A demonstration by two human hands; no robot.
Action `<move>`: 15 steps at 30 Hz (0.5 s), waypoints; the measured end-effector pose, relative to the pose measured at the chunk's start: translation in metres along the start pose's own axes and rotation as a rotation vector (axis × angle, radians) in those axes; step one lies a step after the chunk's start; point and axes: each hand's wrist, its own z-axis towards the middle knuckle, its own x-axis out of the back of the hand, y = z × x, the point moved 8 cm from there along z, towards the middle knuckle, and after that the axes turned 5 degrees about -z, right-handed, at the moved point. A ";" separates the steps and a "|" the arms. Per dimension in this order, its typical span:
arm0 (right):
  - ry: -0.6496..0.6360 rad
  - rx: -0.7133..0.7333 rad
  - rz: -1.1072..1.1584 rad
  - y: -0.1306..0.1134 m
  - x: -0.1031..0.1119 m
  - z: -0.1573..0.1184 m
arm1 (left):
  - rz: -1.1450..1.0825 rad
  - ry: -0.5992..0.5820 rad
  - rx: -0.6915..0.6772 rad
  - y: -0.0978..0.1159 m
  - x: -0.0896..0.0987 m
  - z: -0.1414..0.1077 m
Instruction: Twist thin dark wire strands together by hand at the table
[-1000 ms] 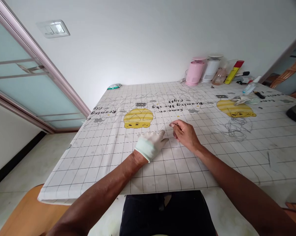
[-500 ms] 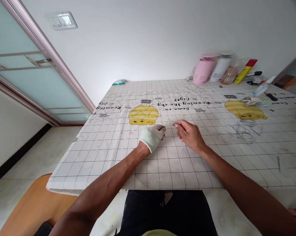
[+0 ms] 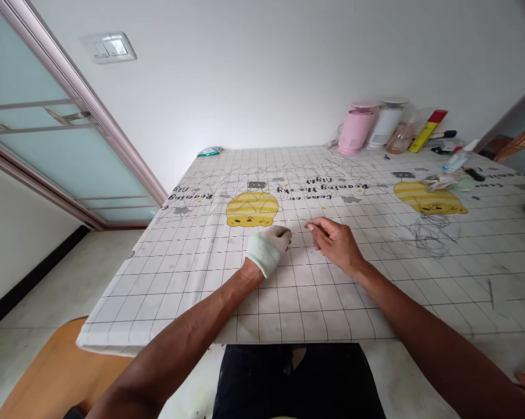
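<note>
Over the middle of the white checked tablecloth (image 3: 297,291), my left hand (image 3: 271,243) wears a pale fingerless-looking glove and is closed, its fingers pinched together. My right hand (image 3: 332,240) is bare, just to the right of it, with thumb and index finger pinched and the other fingers curled. The two hands are a short gap apart. Whatever sits between the fingertips of either hand is too small to make out. A tangle of dark thin strands (image 3: 432,233) lies to the right of my right hand.
Along the wall at the back right stand a pink device (image 3: 356,129), a white device (image 3: 385,125), a bottle (image 3: 400,138) and a yellow-red can (image 3: 428,131). Nearer are a clear spray bottle (image 3: 459,157) and a crumpled glove (image 3: 440,180). A green packet (image 3: 210,151) lies back left.
The view has shifted slightly, so the table sits a little lower in the picture. Both hands keep nearly the same pinched pose and spacing.
</note>
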 end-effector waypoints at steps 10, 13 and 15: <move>0.028 -0.035 -0.022 0.010 0.005 0.004 | 0.166 0.007 -0.025 0.002 0.007 -0.001; 0.060 -0.074 0.000 0.016 0.010 0.006 | 0.363 -0.034 -0.162 0.007 0.002 -0.008; 0.057 -0.111 0.005 0.022 0.013 0.009 | 0.477 -0.082 -0.249 0.010 -0.009 -0.018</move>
